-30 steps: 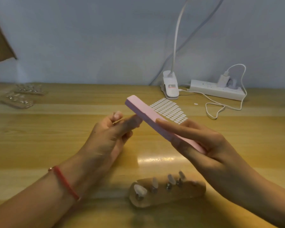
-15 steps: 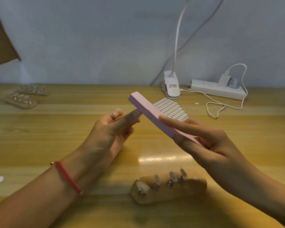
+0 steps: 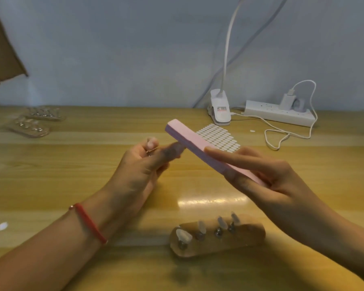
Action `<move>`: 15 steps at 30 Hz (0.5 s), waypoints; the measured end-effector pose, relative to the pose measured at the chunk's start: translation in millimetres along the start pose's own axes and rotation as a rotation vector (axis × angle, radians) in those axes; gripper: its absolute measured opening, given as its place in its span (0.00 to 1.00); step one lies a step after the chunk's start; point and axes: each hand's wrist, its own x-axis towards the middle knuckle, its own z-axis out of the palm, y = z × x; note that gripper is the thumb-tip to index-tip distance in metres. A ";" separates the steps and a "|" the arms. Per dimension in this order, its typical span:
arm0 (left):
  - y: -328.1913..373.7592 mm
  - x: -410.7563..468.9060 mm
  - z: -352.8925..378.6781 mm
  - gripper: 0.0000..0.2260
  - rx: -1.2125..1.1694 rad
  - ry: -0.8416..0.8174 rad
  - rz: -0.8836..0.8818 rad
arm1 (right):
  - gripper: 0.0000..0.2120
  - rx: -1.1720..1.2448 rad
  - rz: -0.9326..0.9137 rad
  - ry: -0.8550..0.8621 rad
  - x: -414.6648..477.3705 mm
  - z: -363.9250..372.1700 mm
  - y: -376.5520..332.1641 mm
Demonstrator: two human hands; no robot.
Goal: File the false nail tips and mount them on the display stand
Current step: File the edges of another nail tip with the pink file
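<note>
My right hand (image 3: 269,175) grips a long pink nail file block (image 3: 189,141), index finger laid along its top, the far end pointing up and left. My left hand (image 3: 143,164) is held against the file's underside near its far end, thumb and forefinger pinched together on a small false nail tip (image 3: 150,151) that is mostly hidden. Below the hands, a wooden display stand (image 3: 248,236) lies on the table with several clear nail tips (image 3: 184,234) mounted on its metal pegs.
A sheet of white adhesive tabs (image 3: 221,137) lies behind the file. A white clip lamp (image 3: 220,110) and a power strip (image 3: 277,112) with a charger and cable sit at the back right. Two more stands (image 3: 29,127) lie far left. A white scrap (image 3: 3,226) lies front left.
Both hands and the file have shifted only slightly; the file has slid a little against the left fingertips. The display stand has not moved.
</note>
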 end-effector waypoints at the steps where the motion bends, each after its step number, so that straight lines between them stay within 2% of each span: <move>1: -1.5 -2.0 2.0 0.17 0.029 -0.039 -0.006 | 0.18 -0.003 -0.004 -0.009 -0.4 1.2 -1.0; 3: -6.5 -8.9 8.9 0.29 0.123 -0.095 -0.034 | 0.18 -0.022 -0.010 -0.027 0.6 3.6 -3.5; 4: -5.4 -9.7 8.6 0.31 0.121 -0.111 -0.038 | 0.18 -0.030 -0.014 -0.029 1.3 3.0 -4.1; 7: 0.0 -2.6 -0.6 0.20 0.030 -0.061 -0.012 | 0.18 -0.017 -0.001 0.001 1.0 -1.3 -2.7; 8: -0.9 -3.1 -0.4 0.20 0.038 -0.073 -0.011 | 0.18 -0.008 0.004 0.005 0.8 -0.7 -2.3; 11: -2.0 -12.5 11.6 0.31 0.142 -0.141 -0.018 | 0.18 0.000 0.001 -0.006 2.1 2.1 -2.9; 12: -0.2 -11.1 9.8 0.28 0.138 -0.139 -0.011 | 0.18 -0.002 -0.001 -0.005 2.5 0.7 -2.4; 14: 3.6 -6.2 4.9 0.17 0.107 -0.052 0.027 | 0.17 0.002 0.013 0.005 1.9 -2.8 -0.7; 15: 3.6 -5.9 5.1 0.15 0.097 -0.014 0.038 | 0.17 0.009 0.023 0.004 1.7 -2.4 -0.4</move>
